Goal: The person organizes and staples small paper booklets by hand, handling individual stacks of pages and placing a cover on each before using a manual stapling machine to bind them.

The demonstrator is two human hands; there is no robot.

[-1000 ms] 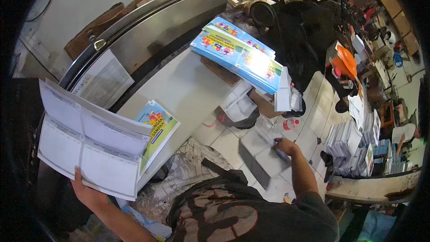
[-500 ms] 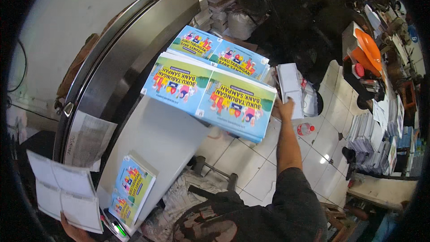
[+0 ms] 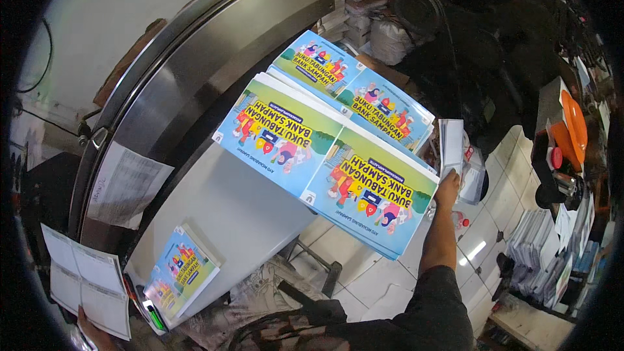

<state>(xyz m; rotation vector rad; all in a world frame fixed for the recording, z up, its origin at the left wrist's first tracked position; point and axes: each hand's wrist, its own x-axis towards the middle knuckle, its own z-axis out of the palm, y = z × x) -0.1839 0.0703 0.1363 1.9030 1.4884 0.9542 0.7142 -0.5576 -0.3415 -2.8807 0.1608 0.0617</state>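
Note:
At the lower left, my left hand [image 3: 94, 330] grips the bottom edge of a large white printed sheet [image 3: 84, 283] divided into panels; most of its fingers are hidden. My right hand [image 3: 446, 191], at the end of the outstretched right arm, is closed on the lower end of a narrow white paper bundle [image 3: 450, 143]. Just left of that hand lies a stack of blue printed covers [image 3: 367, 185], two designs per sheet. Behind it, partly overlapped, sits a second cover stack [image 3: 387, 107]. A smaller pile of booklets [image 3: 182, 270] rests near the table's front corner.
The grey tabletop [image 3: 244, 205] runs beside a long metal machine panel [image 3: 214, 58] with a paper sheet [image 3: 127, 185] on it. A small green item [image 3: 155, 317] lies at the front corner. Paper stacks [image 3: 543, 247] and an orange object [image 3: 573, 129] are at right.
The white bundle in my right hand looks narrower, turned more edge-on. My left hand and its sheet sit slightly lower. The whole view has shifted, with the covers appearing farther right.

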